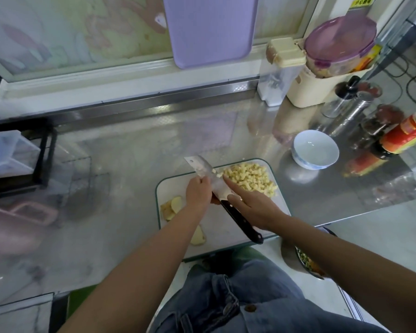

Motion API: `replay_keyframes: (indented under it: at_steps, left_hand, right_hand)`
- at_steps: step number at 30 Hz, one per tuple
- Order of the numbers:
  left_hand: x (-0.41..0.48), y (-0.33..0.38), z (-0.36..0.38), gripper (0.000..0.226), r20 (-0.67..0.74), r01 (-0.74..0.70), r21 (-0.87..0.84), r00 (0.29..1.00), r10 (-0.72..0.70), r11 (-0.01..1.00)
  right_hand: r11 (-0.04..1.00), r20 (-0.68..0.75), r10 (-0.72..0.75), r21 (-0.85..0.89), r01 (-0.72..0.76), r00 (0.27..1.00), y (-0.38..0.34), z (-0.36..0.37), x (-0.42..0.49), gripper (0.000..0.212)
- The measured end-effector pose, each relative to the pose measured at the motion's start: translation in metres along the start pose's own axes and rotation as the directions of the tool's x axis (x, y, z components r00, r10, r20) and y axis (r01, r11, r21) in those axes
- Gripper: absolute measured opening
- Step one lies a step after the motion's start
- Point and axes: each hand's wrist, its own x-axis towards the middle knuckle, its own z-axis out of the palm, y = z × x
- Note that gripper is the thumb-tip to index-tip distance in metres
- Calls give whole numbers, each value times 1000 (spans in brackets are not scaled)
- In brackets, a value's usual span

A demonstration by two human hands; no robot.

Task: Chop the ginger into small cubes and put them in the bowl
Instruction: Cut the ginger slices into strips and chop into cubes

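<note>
While clamping the one cleaver (202, 169) in the left hand (198, 193), fingers curled over the blade's back just ahead of the black handle, holds it low over the single cutting board (175, 186). Grips nothing with the right hand (255, 207): lays its index finger (231, 186) straight along the blade's flat side, tip beside a stray cube, other fingers loosely bent. One heap of ginger cubes (250, 177) at the board's far right corner, right beside the blade. Uncut ginger pieces (175, 203) at the board's left edge, two or three clustered, count unclear; one more near the front edge by the left forearm. One white bowl (315, 147) on the counter (130, 164) just beyond the board's right corner, bare inside.
</note>
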Motion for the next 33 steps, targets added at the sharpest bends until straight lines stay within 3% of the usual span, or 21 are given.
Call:
replay_keyframes:
  at_steps: [5, 8, 10, 14, 17, 19, 24, 29, 33]
  left_hand:
    - [2, -2, -7, 28, -35, 22, -9, 999, -22, 1000]
    - [5, -3, -10, 27, -41, 35, -38, 998, -37, 999]
    - [8, -4, -11, 27, -50, 25, -34, 998, -26, 999]
    - [11, -5, -11, 33, -68, 0, -3, 998, 0, 1000]
    - [10, -3, -8, 34, -23, -43, 28, 999, 44, 999]
    - [8, -1, -7, 32, -8, -65, 32, 998, 65, 997]
    - [9, -2, -10, 36, -9, -86, 76, 996, 87, 993]
    - [9, -4, -11, 33, -27, -59, 80, 998, 61, 995]
    - [8, -8, -17, 37, -79, -97, 125, 991, 107, 987]
  right_hand:
    - [1000, 147, -8, -16, 10, 989, 0, -6, 8, 46]
    - [986, 95, 131, -114, -120, 987, 12, -9, 8, 50]
    - [979, 10, 138, -151, -135, 990, 18, -11, 6, 50]
    - [987, -146, -151, -78, 141, 978, 7, -11, 10, 49]
    - [963, -50, -264, -68, 260, 963, -3, -5, 21, 53]
    - [970, 9, -228, -89, 227, 974, -1, 0, 28, 52]
    - [992, -45, 93, -76, -97, 995, 15, 3, 32, 58]
    - [990, -59, -133, -58, 130, 989, 5, 7, 33, 60]
    - [997, -92, 15, -77, -22, 996, -3, 5, 39, 49]
